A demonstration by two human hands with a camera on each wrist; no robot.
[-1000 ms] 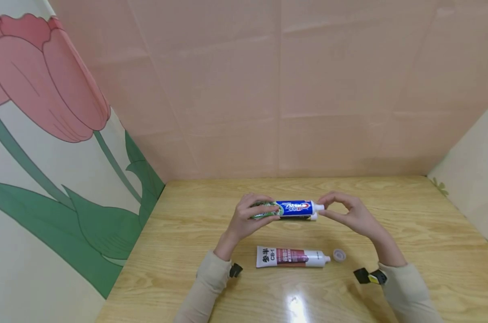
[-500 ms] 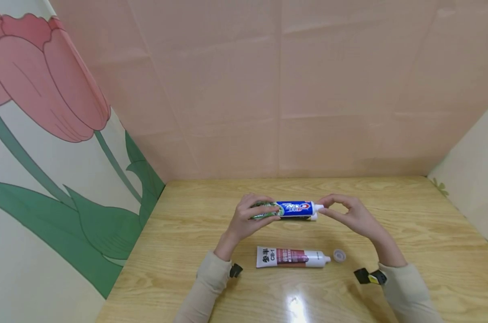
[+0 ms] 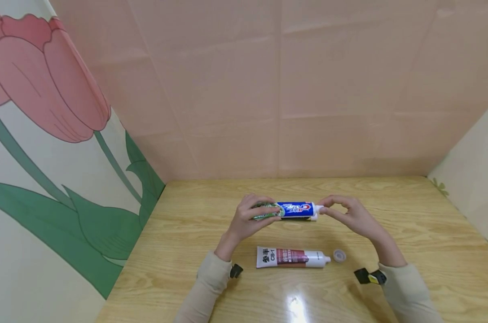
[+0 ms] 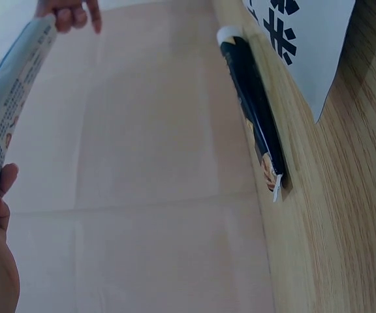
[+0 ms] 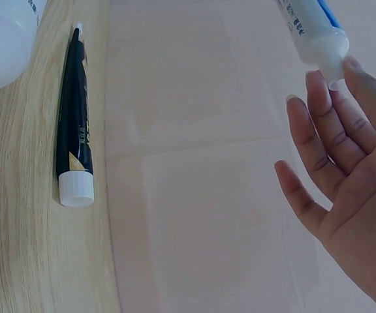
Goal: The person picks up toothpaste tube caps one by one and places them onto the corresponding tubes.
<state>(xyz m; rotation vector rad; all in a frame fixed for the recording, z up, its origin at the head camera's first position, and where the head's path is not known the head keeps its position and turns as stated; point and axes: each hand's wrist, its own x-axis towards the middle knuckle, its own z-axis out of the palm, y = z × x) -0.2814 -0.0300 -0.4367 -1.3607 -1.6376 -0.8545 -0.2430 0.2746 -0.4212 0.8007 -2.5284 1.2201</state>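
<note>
My left hand [image 3: 248, 218] grips the body of a blue and green toothpaste tube [image 3: 295, 209], held level above the table. My right hand [image 3: 354, 216] pinches the tube's white cap [image 3: 318, 209] between thumb and forefinger. In the right wrist view, the other fingers [image 5: 297, 124] of that hand spread apart below the cap. Beneath the raised tube lies a black tube [image 5: 74, 124] with a white cap, mostly hidden in the head view. Nearer the front, a white and dark-pink toothpaste tube [image 3: 292, 257] lies flat with its nozzle bare, and a loose white cap [image 3: 339, 255] sits just right of it.
The wooden table [image 3: 179, 287] meets a pink covered wall [image 3: 227, 112] at the back. A panel with a painted tulip [image 3: 50, 80] stands on the left, and a pale panel [image 3: 478, 179] on the right.
The blue tube has rolled slightly in the left hand, so its label shows a little more to the front. The right fingers have shifted slightly at the cap.
</note>
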